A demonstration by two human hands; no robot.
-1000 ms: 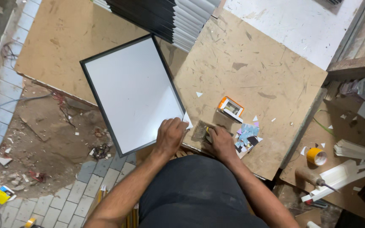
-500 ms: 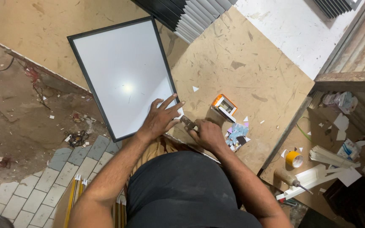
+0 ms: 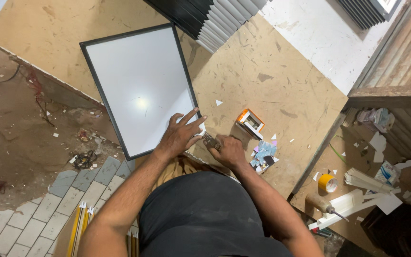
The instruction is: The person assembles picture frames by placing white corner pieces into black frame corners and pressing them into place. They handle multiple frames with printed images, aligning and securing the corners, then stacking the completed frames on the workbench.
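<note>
A black picture frame (image 3: 139,90) with a shiny white middle lies flat on a big brown board (image 3: 272,81). The left hand (image 3: 179,135) rests on the frame's near right corner with its fingers spread wide and pressed flat. The right hand (image 3: 229,151) is just beside that corner, on the board. Its fingers are curled tight around a small metal tool (image 3: 211,140), and the tool's tip touches the frame's corner.

To the right of the frame sits a little orange and white box (image 3: 249,122). Just past the box are some blue and white paper scraps (image 3: 264,154). Above the frame, a stack of black frames (image 3: 220,19) leans in a row. Far to the right of the frame, off the board, lies a yellow tape roll (image 3: 328,182), with a wooden-handled tool (image 3: 323,204) near it.
</note>
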